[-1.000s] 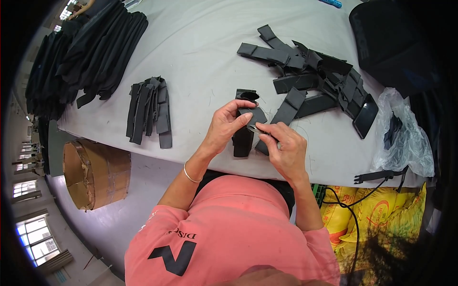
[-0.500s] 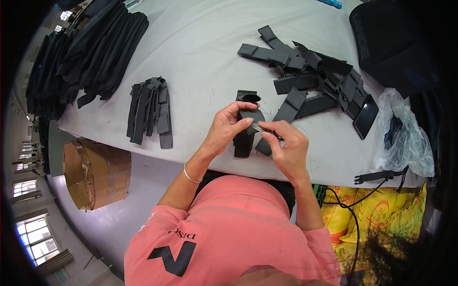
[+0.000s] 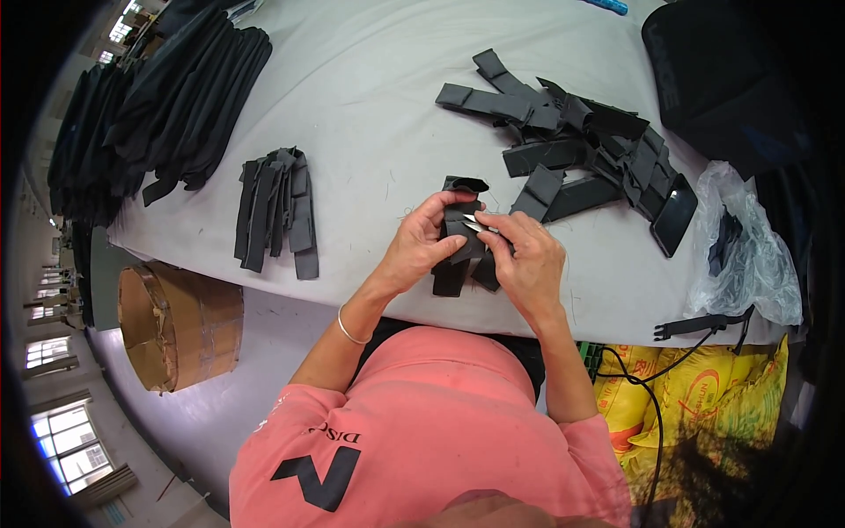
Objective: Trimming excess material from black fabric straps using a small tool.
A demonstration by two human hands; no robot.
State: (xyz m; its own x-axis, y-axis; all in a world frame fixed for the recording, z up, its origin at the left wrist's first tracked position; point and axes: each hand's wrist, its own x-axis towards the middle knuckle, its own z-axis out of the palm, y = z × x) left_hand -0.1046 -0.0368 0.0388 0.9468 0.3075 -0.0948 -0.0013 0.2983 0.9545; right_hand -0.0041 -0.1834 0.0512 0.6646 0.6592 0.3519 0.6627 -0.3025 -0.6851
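Observation:
My left hand (image 3: 412, 248) pinches a black fabric strip (image 3: 450, 279) between thumb and fingers, near the front edge of the table. The strip is folded, and one end curls up beyond my fingertips. In my right hand (image 3: 533, 268) is a small pair of thread snips (image 3: 473, 223), mostly hidden by the fingers. Its two pointed silver blades stand apart over the strip, close to my left fingertips. Right of my hands, a loose heap of similar black strips (image 3: 563, 114) spreads over the table. A neater bunch of strips (image 3: 276, 207) lies to the left.
Stacked black fabric pieces (image 3: 189, 97) cover the far left of the pale cloth-covered table (image 3: 370, 106). A dark phone-like slab (image 3: 675, 216), a clear plastic bag (image 3: 748, 255) and a black buckle strap (image 3: 704, 326) lie right. Below are a cardboard drum (image 3: 189, 326) and yellow sacks (image 3: 695, 396).
My right hand has moved slightly left and up, and the snips' parted blades now show over the strip. The strip has turned a little in my left hand.

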